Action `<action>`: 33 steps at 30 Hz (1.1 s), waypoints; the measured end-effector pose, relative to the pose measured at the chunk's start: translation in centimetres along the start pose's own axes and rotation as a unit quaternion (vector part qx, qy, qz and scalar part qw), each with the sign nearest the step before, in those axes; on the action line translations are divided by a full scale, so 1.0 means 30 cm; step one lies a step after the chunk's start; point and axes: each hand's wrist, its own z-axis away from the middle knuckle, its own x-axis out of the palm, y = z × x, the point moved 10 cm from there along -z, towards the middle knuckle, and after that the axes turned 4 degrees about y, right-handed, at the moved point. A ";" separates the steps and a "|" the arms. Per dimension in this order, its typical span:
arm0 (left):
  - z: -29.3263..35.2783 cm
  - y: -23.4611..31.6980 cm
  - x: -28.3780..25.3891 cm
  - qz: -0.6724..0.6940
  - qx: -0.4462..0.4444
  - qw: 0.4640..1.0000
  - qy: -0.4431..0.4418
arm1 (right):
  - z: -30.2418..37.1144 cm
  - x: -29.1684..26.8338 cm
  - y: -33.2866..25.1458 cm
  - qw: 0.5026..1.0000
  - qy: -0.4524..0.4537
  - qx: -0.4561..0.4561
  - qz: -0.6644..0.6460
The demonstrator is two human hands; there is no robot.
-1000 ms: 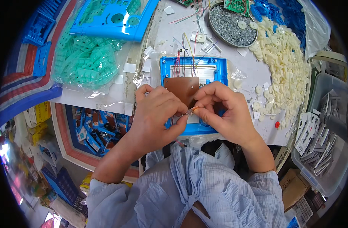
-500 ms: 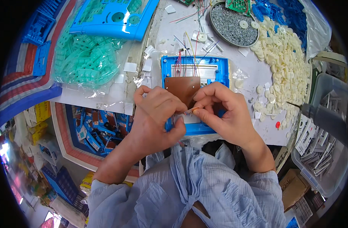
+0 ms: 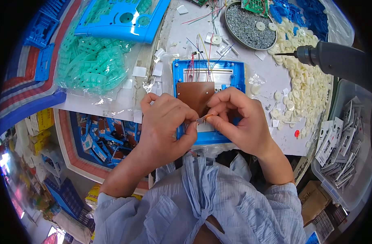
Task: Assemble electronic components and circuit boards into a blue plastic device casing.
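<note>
A blue plastic housing [image 3: 241,77] lies on the worktable in front of me, with a brown circuit board [image 3: 194,92] and thin colored wires [image 3: 201,55] in it. Over its near part, my right hand [image 3: 239,118] pinches a small flat piece with an orange edge [image 3: 208,116] between thumb and fingers. From the other side my left hand [image 3: 169,124] meets it, thumb and fingertips closed at the piece's left end. Whether the left fingers hold a separate small part is too fine to tell. My fingers hide some of the housing.
A hanging electric screwdriver [image 3: 316,55] juts in from the right, over a pile of cream plastic discs [image 3: 304,89]. Beyond the housing stands a round tray of screws [image 3: 251,34]. Bagged green parts [image 3: 92,61] lie left; a clear bin of grey parts [image 3: 344,142] stands right.
The hanging screwdriver has swung away from me, up and leftward in the picture, and turned. My hands stay nearly in place, the left shifting slightly at the small piece.
</note>
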 end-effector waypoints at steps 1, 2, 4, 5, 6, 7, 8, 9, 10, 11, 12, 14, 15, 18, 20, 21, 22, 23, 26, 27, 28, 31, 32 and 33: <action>0.000 -0.001 0.001 0.000 -0.001 1.000 -0.001 | 0.000 0.000 0.003 1.000 0.001 -0.002 -0.009; 0.001 -0.002 0.001 -0.001 -0.003 1.000 -0.002 | -0.001 -0.001 0.006 1.000 0.002 -0.005 -0.017; 0.001 0.002 0.001 -0.003 -0.006 1.000 -0.003 | 0.000 -0.003 0.008 1.000 0.005 -0.001 -0.025; 0.001 0.006 0.001 -0.005 -0.007 1.000 -0.004 | 0.000 -0.003 0.008 1.000 0.005 0.005 -0.024; 0.002 0.007 0.002 -0.007 -0.010 1.000 -0.005 | 0.000 -0.002 0.010 1.000 0.006 0.010 -0.023; 0.003 0.007 0.004 -0.010 -0.008 1.000 -0.007 | 0.000 -0.001 0.009 1.000 0.006 0.012 -0.022; 0.005 0.007 0.008 -0.013 -0.006 1.000 -0.009 | 0.000 -0.002 0.009 1.000 0.007 0.014 -0.020; 0.006 0.007 0.010 -0.016 -0.004 1.000 -0.010 | 0.001 -0.002 0.008 1.000 0.008 0.016 -0.019; 0.006 0.008 0.010 -0.017 -0.003 1.000 -0.010 | 0.001 -0.003 0.008 1.000 0.008 0.014 -0.017; 0.007 0.007 0.009 -0.018 -0.002 1.000 -0.009 | 0.001 -0.003 0.008 1.000 0.008 0.012 -0.015; 0.008 0.006 0.009 -0.020 -0.001 1.000 -0.008 | 0.001 -0.003 0.009 1.000 0.008 0.009 -0.012; 0.011 0.004 0.010 -0.019 0.001 1.000 -0.007 | 0.001 -0.003 0.011 1.000 0.005 0.007 -0.009; 0.011 0.003 0.010 -0.018 0.002 1.000 -0.007 | 0.000 -0.002 0.011 1.000 0.004 0.006 -0.008; 0.001 0.010 0.006 -0.014 -0.001 1.000 -0.009 | -0.001 -0.001 0.014 1.000 0.006 0.008 -0.005; -0.005 0.017 0.005 -0.012 -0.003 1.000 -0.012 | -0.001 -0.003 0.012 1.000 0.007 0.011 -0.005; -0.005 0.019 0.004 -0.012 -0.004 1.000 -0.013 | -0.001 -0.002 0.011 1.000 0.006 0.012 -0.005; -0.005 0.020 0.004 -0.013 0.000 1.000 -0.012 | -0.001 -0.002 0.009 1.000 0.006 0.009 -0.006; -0.004 0.020 0.005 -0.014 0.003 1.000 -0.011 | -0.001 -0.001 0.007 1.000 0.005 0.006 -0.007; -0.004 0.015 0.015 -0.014 0.007 1.000 -0.013 | 0.002 -0.004 -0.001 1.000 0.005 0.007 -0.006; 0.000 0.012 0.017 -0.017 0.004 1.000 -0.013 | 0.002 0.000 0.001 1.000 0.002 0.009 -0.006; 0.000 0.014 0.017 -0.015 0.006 1.000 -0.009 | 0.002 0.002 0.004 1.000 0.001 0.010 -0.009; -0.002 0.025 0.019 -0.009 0.015 1.000 0.001 | 0.002 0.002 0.006 1.000 0.002 0.011 -0.012; -0.001 0.024 0.020 -0.008 0.020 1.000 0.001 | 0.002 0.001 0.005 1.000 0.004 0.009 -0.012; 0.000 0.025 0.020 -0.007 0.026 1.000 0.000 | 0.003 0.000 0.004 1.000 0.005 0.006 -0.012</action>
